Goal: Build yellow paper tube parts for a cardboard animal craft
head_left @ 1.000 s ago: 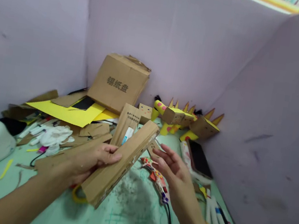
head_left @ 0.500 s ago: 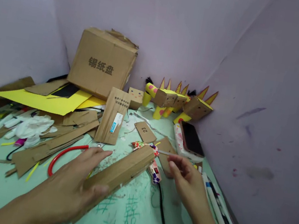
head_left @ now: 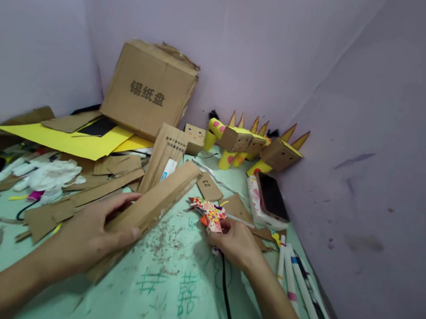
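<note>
Before us the green tabletop [head_left: 155,310], littered with scraps, meets pale purple walls [head_left: 252,46]. Our left hand [head_left: 92,234], thumb and fingers parted, grips a long, plain brown cardboard strip [head_left: 151,209], slanting over the table; our right closes around a floral glue gun [head_left: 210,214] (black-corded).

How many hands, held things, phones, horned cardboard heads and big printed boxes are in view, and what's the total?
Hands: 2 (left hand, right hand)
Held things: 2 (long cardboard piece, patterned corded tool)
Phone: 1
Horned cardboard heads: 3
Big printed box: 1
Total: 9
</note>
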{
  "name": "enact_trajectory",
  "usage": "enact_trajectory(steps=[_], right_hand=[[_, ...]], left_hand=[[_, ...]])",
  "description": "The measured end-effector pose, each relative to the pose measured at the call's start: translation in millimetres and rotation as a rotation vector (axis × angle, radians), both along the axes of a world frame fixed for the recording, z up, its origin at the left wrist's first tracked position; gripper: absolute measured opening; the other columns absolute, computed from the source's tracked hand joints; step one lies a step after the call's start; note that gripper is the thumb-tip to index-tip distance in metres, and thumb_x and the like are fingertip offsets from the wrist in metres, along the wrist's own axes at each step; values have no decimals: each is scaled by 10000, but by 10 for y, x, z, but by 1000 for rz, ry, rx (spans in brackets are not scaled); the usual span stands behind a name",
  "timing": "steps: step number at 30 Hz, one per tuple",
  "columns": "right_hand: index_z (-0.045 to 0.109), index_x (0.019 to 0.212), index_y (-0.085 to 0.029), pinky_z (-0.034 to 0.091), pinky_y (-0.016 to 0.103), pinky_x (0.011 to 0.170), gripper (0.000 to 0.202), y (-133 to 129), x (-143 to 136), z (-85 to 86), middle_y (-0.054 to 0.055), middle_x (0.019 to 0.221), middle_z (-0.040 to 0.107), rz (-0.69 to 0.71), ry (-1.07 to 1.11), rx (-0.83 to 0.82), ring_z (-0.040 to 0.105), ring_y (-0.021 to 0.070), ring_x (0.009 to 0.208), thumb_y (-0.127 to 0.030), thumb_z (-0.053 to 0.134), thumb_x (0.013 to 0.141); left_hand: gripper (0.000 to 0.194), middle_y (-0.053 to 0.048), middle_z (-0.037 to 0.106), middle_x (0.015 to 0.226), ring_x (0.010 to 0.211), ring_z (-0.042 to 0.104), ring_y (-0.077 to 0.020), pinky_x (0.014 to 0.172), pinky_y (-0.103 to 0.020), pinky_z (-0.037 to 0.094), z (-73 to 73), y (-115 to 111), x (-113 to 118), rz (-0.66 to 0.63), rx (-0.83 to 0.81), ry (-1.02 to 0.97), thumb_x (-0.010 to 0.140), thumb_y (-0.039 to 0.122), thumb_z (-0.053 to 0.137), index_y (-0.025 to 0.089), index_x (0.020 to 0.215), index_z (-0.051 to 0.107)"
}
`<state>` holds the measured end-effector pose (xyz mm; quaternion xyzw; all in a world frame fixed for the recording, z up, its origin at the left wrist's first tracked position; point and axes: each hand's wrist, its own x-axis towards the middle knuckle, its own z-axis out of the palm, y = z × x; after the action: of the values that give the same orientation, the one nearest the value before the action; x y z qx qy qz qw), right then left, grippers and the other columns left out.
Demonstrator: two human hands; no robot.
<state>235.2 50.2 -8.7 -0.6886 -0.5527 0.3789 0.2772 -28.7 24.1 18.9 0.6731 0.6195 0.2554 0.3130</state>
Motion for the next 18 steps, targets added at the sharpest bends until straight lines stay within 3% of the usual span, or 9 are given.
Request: enact_trajectory(steps=[3, 5, 8, 12, 15, 18], right_hand=[[526, 613, -187, 363, 232, 377, 63, -1, -19, -19, -47, 443, 461, -19, 181, -58, 456, 127, 402, -214, 568, 574], [512, 728, -190, 438, 251, 420, 157, -64, -37, -3, -30, 552, 531, -40, 285, -41, 502, 129, 445, -241, 568, 591], [510, 881, -194, 405, 210, 403, 318, -221, -34, 37, -14, 692, 575, -136, 451, 130, 477, 96, 461, -317, 643, 620], [580, 863, -161, 186, 194, 332, 374, -401, 61, 40, -66, 418, 397, -146, 650, 226, 272, 66, 357, -506, 602, 720], [596, 866, -165, 213, 213, 359, 364, -466, 135, 27, -27, 448, 468, -86, 763, 210, 311, 78, 379, -507, 587, 740], [589, 972, -170, 213, 213, 375, 373, -491, 173, 31, -6, 564, 531, -36, 748, 252, 311, 68, 403, -431, 648, 712]], left_hand=[[711, -88, 573, 1238, 1107, 536, -310, 914, -414, 442, 61, 54, -30, 89, -88, -224, 629, 528, 622, 186, 1236, 483], [698, -93, 593, 1214, 1079, 558, -303, 890, -405, 463, 76, 60, -8, 119, -139, -369, 618, 488, 646, 172, 1222, 496], [610, -86, 643, 1136, 1006, 602, -294, 856, -397, 485, 43, 51, 36, 102, -193, -497, 613, 436, 659, 172, 1152, 551], [605, -66, 658, 1095, 989, 612, -272, 853, -373, 487, -76, 26, 94, -21, -234, -487, 615, 415, 666, 175, 1153, 528], [584, -64, 634, 1132, 1035, 586, -250, 891, -347, 463, -137, -15, 153, -65, -109, -385, 631, 372, 651, 168, 1161, 511], [566, -79, 617, 1159, 1056, 571, -237, 909, -338, 451, -150, -54, 198, -16, -20, -236, 663, 333, 615, 146, 1182, 489]])
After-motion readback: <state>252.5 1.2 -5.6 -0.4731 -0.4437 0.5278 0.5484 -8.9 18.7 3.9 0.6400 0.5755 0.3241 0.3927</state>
